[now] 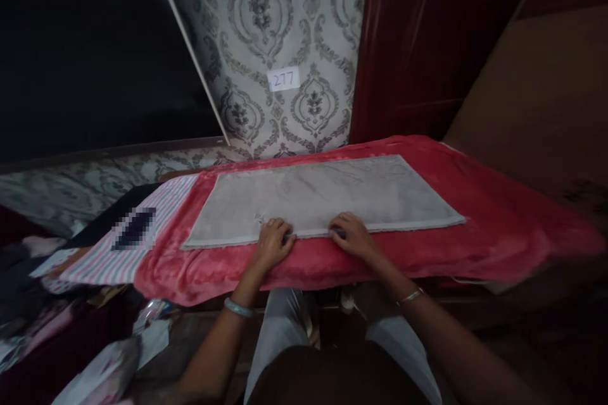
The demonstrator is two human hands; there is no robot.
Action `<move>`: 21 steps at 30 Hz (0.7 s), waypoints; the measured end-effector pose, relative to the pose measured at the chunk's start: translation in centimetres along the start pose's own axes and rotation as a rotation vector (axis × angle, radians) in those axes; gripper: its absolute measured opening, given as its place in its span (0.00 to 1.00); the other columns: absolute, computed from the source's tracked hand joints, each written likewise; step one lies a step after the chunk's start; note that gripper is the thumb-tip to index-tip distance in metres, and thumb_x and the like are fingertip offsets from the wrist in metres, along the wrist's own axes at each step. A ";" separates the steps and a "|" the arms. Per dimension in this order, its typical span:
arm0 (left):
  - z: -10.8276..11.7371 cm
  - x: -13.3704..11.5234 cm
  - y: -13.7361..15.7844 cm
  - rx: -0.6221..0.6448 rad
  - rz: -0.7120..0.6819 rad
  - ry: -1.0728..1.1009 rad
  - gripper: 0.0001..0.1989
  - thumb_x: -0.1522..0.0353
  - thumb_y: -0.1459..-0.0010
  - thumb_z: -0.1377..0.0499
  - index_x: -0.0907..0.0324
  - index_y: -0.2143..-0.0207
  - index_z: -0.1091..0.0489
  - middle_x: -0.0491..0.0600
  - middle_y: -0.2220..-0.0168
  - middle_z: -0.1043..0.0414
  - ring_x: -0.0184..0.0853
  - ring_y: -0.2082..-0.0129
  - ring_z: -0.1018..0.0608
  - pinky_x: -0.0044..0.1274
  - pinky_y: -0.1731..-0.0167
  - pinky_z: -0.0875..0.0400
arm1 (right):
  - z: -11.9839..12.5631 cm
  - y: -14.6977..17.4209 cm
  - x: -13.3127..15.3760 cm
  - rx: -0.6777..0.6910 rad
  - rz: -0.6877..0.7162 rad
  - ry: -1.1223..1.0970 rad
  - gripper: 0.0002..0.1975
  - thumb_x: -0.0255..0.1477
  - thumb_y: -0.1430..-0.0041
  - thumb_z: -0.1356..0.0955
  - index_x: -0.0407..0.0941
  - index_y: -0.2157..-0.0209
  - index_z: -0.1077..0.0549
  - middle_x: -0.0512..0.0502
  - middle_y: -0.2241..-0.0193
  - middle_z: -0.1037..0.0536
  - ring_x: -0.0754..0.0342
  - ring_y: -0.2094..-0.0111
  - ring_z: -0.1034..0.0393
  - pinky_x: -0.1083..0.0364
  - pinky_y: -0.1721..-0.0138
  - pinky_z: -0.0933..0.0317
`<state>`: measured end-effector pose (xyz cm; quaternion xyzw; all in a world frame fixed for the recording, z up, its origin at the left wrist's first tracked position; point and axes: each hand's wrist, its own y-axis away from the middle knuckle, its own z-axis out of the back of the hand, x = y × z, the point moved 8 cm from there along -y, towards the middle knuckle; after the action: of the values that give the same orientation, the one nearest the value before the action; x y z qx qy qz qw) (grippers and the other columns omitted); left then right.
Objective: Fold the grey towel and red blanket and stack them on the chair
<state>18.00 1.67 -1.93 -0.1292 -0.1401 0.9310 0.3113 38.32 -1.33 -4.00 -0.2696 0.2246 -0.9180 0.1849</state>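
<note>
A grey towel (pixel 323 193) with a pale hem and a small mark near its front lies spread out over a red blanket (pixel 418 253). At the towel's near edge, left of its middle, my left hand (pixel 273 243) has its fingers curled over and its thumb tucked under, pinching the hem. My right hand (pixel 351 235) grips the same hem a short way to the right, fingers bent and closed. The fingertips of both hands are partly hidden by the fingers and the cloth.
To the left lies a striped cloth (pixel 114 266) with a blurred-out dark patch. Behind stand a large dark screen (pixel 104 50) and a patterned wall with a paper marked 277 (pixel 284 79). A brown panel (pixel 546 88) rises at the right. Clothes and bags are piled lower left.
</note>
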 end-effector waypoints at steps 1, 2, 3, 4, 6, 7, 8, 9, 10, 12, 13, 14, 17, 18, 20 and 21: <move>0.3 -0.2 -0.5 0.002 0.005 -0.004 0.11 0.65 0.35 0.47 0.59 0.63 0.26 0.54 0.62 0.27 0.41 0.58 0.26 0.32 0.56 0.33 | 0.3 -0.4 -0.1 -0.007 -0.041 0.008 0.09 0.28 0.37 0.37 0.44 0.63 0.25 0.43 0.65 0.24 0.49 0.60 0.33 0.51 0.55 0.41; 0.5 -0.5 -1.3 -0.003 0.009 -0.008 0.13 0.66 0.34 0.49 0.59 0.61 0.25 0.54 0.60 0.25 0.42 0.56 0.26 0.33 0.55 0.33 | 0.7 -0.8 -0.4 -0.022 -0.098 0.031 0.11 0.28 0.36 0.37 0.44 0.61 0.24 0.42 0.63 0.24 0.49 0.58 0.33 0.51 0.54 0.40; 0.7 -0.9 -2.1 -0.012 0.013 -0.014 0.15 0.66 0.33 0.51 0.59 0.57 0.25 0.55 0.57 0.24 0.42 0.54 0.25 0.34 0.53 0.32 | 1.2 -1.3 -0.8 -0.039 -0.166 0.074 0.13 0.29 0.35 0.38 0.43 0.56 0.24 0.40 0.58 0.23 0.48 0.54 0.33 0.50 0.51 0.41; 0.8 -1.5 -3.1 -0.021 0.016 -0.026 0.17 0.66 0.33 0.51 0.60 0.52 0.26 0.57 0.52 0.24 0.43 0.50 0.26 0.34 0.50 0.33 | 1.8 -1.8 -1.3 -0.059 -0.242 0.131 0.16 0.30 0.34 0.38 0.43 0.50 0.25 0.39 0.52 0.24 0.47 0.49 0.34 0.49 0.47 0.42; 0.3 -3.0 -5.1 -0.012 0.024 -0.069 0.22 0.65 0.33 0.50 0.60 0.40 0.33 0.59 0.39 0.32 0.46 0.40 0.31 0.38 0.43 0.36 | 3.1 -2.4 -2.5 -0.067 -0.387 0.249 0.26 0.35 0.33 0.38 0.43 0.37 0.35 0.36 0.39 0.33 0.43 0.38 0.42 0.45 0.40 0.48; -0.4 -3.8 -5.9 0.019 0.033 -0.097 0.25 0.63 0.33 0.50 0.60 0.36 0.37 0.59 0.34 0.38 0.48 0.35 0.36 0.41 0.40 0.39 | 3.5 -2.4 -3.3 -0.048 -0.455 0.301 0.30 0.38 0.33 0.38 0.43 0.33 0.41 0.35 0.34 0.39 0.42 0.34 0.48 0.42 0.37 0.52; -1.3 -4.5 -6.5 0.065 0.045 -0.126 0.28 0.62 0.33 0.49 0.59 0.33 0.40 0.59 0.31 0.43 0.50 0.32 0.40 0.44 0.38 0.42 | 3.8 -2.2 -4.1 -0.011 -0.518 0.342 0.33 0.41 0.32 0.38 0.44 0.31 0.45 0.35 0.31 0.45 0.40 0.32 0.53 0.39 0.35 0.56; -2.2 -5.1 -6.9 0.115 0.057 -0.154 0.29 0.61 0.33 0.49 0.58 0.32 0.43 0.58 0.29 0.47 0.52 0.30 0.44 0.47 0.36 0.45 | 4.0 -1.8 -4.9 0.040 -0.575 0.372 0.34 0.43 0.32 0.39 0.44 0.30 0.47 0.36 0.29 0.49 0.39 0.30 0.57 0.37 0.35 0.60; -3.1 -5.6 -7.1 0.157 0.067 -0.179 0.30 0.60 0.33 0.50 0.56 0.31 0.44 0.56 0.28 0.50 0.53 0.29 0.46 0.50 0.36 0.48 | 4.0 -1.1 -5.6 0.095 -0.621 0.392 0.35 0.45 0.32 0.40 0.45 0.29 0.48 0.36 0.29 0.52 0.38 0.29 0.60 0.35 0.34 0.62; -4.4 -6.1 -7.0 0.203 0.073 -0.218 0.29 0.60 0.32 0.52 0.54 0.31 0.45 0.54 0.28 0.52 0.53 0.29 0.49 0.52 0.35 0.51 | 3.9 0.4 -6.5 0.182 -0.671 0.407 0.35 0.48 0.31 0.42 0.47 0.29 0.48 0.38 0.28 0.55 0.38 0.29 0.63 0.35 0.34 0.65; -4.7 -6.2 -6.9 0.204 0.071 -0.234 0.29 0.60 0.31 0.53 0.54 0.31 0.45 0.53 0.28 0.52 0.53 0.29 0.49 0.52 0.35 0.51 | 3.9 1.1 -6.9 0.207 -0.681 0.410 0.35 0.49 0.31 0.42 0.48 0.29 0.48 0.38 0.28 0.56 0.38 0.28 0.63 0.35 0.33 0.65; -4.9 -6.2 -6.8 0.196 0.067 -0.246 0.29 0.60 0.31 0.53 0.54 0.30 0.46 0.53 0.28 0.53 0.53 0.28 0.49 0.52 0.35 0.52 | 3.9 1.6 -7.2 0.222 -0.683 0.411 0.35 0.49 0.31 0.43 0.48 0.29 0.48 0.39 0.28 0.56 0.38 0.28 0.64 0.36 0.33 0.65; -4.9 -6.0 -6.6 0.183 0.059 -0.263 0.29 0.60 0.31 0.53 0.54 0.30 0.46 0.53 0.28 0.53 0.53 0.29 0.49 0.51 0.35 0.51 | 4.9 2.4 -8.5 0.239 -0.690 0.412 0.34 0.49 0.30 0.44 0.49 0.29 0.49 0.39 0.28 0.55 0.40 0.28 0.63 0.36 0.33 0.64; -4.9 -5.9 -6.6 0.179 0.061 -0.264 0.29 0.60 0.31 0.53 0.54 0.30 0.46 0.53 0.28 0.52 0.53 0.29 0.49 0.52 0.35 0.51 | 5.5 2.5 -9.3 0.242 -0.698 0.418 0.34 0.48 0.30 0.45 0.49 0.29 0.49 0.39 0.28 0.55 0.41 0.28 0.63 0.36 0.33 0.64; -4.7 -5.9 -6.7 0.175 0.067 -0.257 0.28 0.60 0.31 0.52 0.53 0.31 0.45 0.53 0.28 0.51 0.52 0.29 0.48 0.51 0.35 0.50 | 7.2 3.0 -11.3 0.243 -0.715 0.448 0.32 0.47 0.29 0.45 0.48 0.29 0.49 0.41 0.28 0.54 0.42 0.28 0.62 0.36 0.33 0.64; -4.7 -5.9 -6.8 0.174 0.070 -0.252 0.28 0.60 0.32 0.52 0.53 0.31 0.45 0.53 0.28 0.51 0.52 0.29 0.48 0.51 0.35 0.50 | 8.3 3.4 -12.5 0.238 -0.731 0.472 0.32 0.46 0.29 0.45 0.49 0.29 0.49 0.41 0.28 0.54 0.42 0.28 0.62 0.36 0.33 0.64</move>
<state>27.76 4.12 -3.06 0.0115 -0.0922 0.9587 0.2688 53.68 -0.98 -4.66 -0.0915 0.0436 -0.9787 -0.1783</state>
